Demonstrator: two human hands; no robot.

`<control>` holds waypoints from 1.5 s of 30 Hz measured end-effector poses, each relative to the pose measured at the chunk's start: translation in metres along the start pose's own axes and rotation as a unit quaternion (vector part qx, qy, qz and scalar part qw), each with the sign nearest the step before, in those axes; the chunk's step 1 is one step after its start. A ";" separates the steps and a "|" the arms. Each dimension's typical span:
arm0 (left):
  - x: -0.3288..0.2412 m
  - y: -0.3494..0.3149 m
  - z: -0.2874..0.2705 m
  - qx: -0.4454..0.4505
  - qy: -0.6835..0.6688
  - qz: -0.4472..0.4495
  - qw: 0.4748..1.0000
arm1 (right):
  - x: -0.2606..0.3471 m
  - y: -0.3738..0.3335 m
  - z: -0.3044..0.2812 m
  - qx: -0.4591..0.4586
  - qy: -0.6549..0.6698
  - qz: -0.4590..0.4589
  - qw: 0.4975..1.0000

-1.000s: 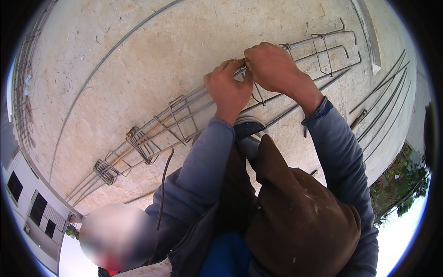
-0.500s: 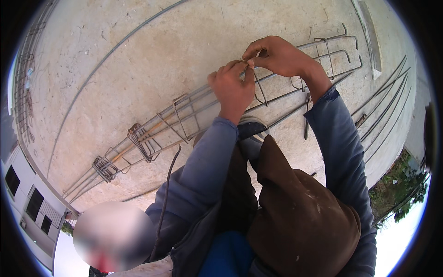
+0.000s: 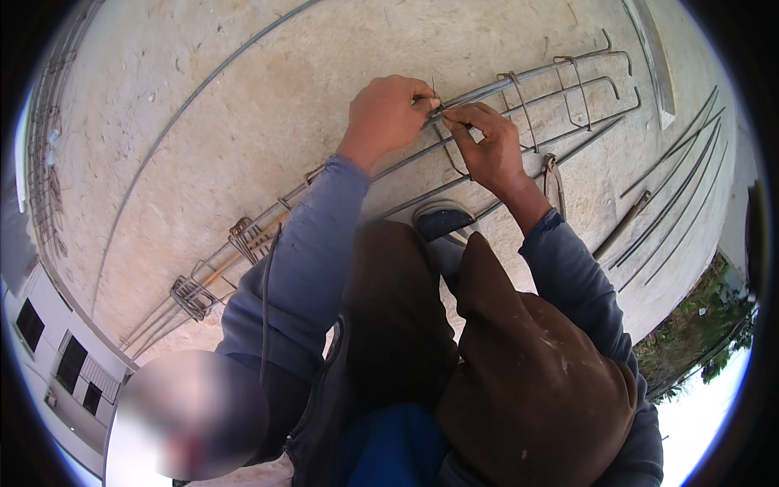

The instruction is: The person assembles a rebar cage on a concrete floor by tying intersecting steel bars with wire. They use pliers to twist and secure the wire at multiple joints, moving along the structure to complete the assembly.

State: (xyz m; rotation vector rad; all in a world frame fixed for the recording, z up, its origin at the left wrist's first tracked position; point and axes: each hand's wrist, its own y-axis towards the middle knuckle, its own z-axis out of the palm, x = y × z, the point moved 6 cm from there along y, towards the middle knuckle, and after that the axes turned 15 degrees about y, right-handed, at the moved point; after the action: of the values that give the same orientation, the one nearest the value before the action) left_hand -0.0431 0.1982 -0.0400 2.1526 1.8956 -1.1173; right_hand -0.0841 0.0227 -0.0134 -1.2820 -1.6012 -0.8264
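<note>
A long cage of steel reinforcing bars (image 3: 535, 75) with square stirrups runs across the floor in front of me. My left hand (image 3: 388, 116) is closed at the cage's far top bar, thumb and fingertips pinched on a thin tie wire (image 3: 433, 88), whose end pokes up past the fingers. Just to the right, my right hand (image 3: 489, 148) pinches at the same spot from the near side. A stirrup (image 3: 451, 151) hangs below that joint. The fingertips hide most of the wire. Beside my right wrist lies a pair of pincers (image 3: 553, 180).
Bunched stirrups (image 3: 191, 298) sit around the cage's left part. Loose bars (image 3: 669, 199) lie at the right, and a long curved rod (image 3: 174, 122) crosses the concrete floor (image 3: 268, 105) at the left. My shoe (image 3: 445, 221) is close to the cage. Another person is at lower left.
My left hand has moved up and left to the bar's far side. My right hand has come down to the near side. Both stay at the wire joint.
</note>
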 end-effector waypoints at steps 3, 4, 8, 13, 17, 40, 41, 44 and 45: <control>-0.021 0.024 -0.017 0.062 0.152 0.101 0.981 | 0.013 -0.014 0.019 -0.052 -0.030 -0.026 0.998; -0.028 0.031 -0.019 0.081 0.208 0.132 0.966 | 0.018 -0.016 0.024 -0.050 -0.033 -0.030 0.998; -0.064 0.042 -0.022 0.143 0.374 0.176 0.899 | 0.020 -0.033 0.033 -0.037 0.054 0.111 0.992; -0.065 0.039 -0.025 0.145 0.339 0.179 0.912 | 0.012 -0.042 0.016 -0.030 0.071 0.092 0.993; -0.070 0.038 -0.025 0.122 0.357 0.188 0.907 | -0.003 -0.030 -0.007 -0.028 -0.039 0.135 0.990; -0.057 0.012 -0.018 -0.034 0.371 0.547 0.750 | -0.026 -0.004 0.015 -0.060 -0.176 0.041 0.982; -0.057 0.011 -0.020 -0.064 0.375 0.574 0.725 | -0.024 -0.005 0.009 -0.044 -0.165 0.047 0.984; -0.052 0.010 -0.027 -0.120 0.347 0.637 0.678 | -0.004 -0.016 -0.024 -0.025 -0.122 0.037 0.992; -0.051 0.011 -0.028 -0.126 0.348 0.635 0.678 | 0.004 -0.027 -0.037 -0.021 -0.103 0.031 0.994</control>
State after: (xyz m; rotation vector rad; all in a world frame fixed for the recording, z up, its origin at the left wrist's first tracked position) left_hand -0.0186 0.1671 0.0039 2.8739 0.0873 0.2761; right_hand -0.1023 -0.0155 0.0049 -1.4789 -1.7026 -0.7116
